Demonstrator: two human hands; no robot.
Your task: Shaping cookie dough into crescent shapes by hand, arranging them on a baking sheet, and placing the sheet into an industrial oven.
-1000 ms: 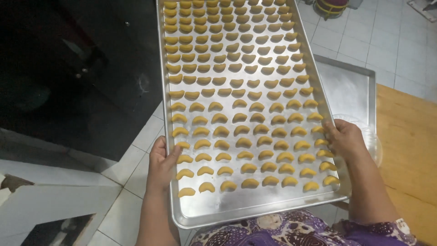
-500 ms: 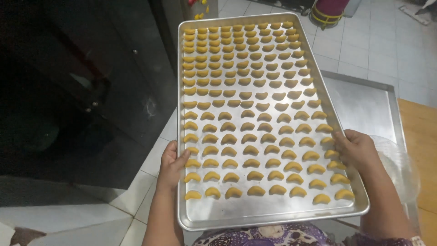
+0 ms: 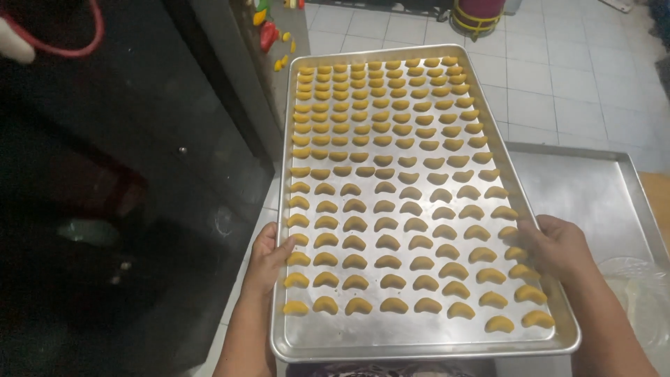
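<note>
I hold a long metal baking tray (image 3: 391, 335) lengthwise in front of me, above the floor. Rows of several small yellow crescent-shaped cookies (image 3: 391, 202) cover it. My left hand (image 3: 269, 258) grips the tray's left rim near the close end, thumb over the edge beside the cookies. On the right rim my right hand (image 3: 558, 244) grips at about the same height, its fingers lying over the outer cookies.
A dark, glossy oven or cabinet front (image 3: 118, 195) fills the left side. A second, bare metal tray (image 3: 593, 188) lies below on the right, with a clear plastic bag (image 3: 638, 293) on it. White floor tiles (image 3: 558, 77) and a red-and-yellow stand (image 3: 478, 14) lie beyond.
The tray has drifted right and slightly down in my view, so more of the dark front on the left shows. Both hands keep the same grip on the rims.
</note>
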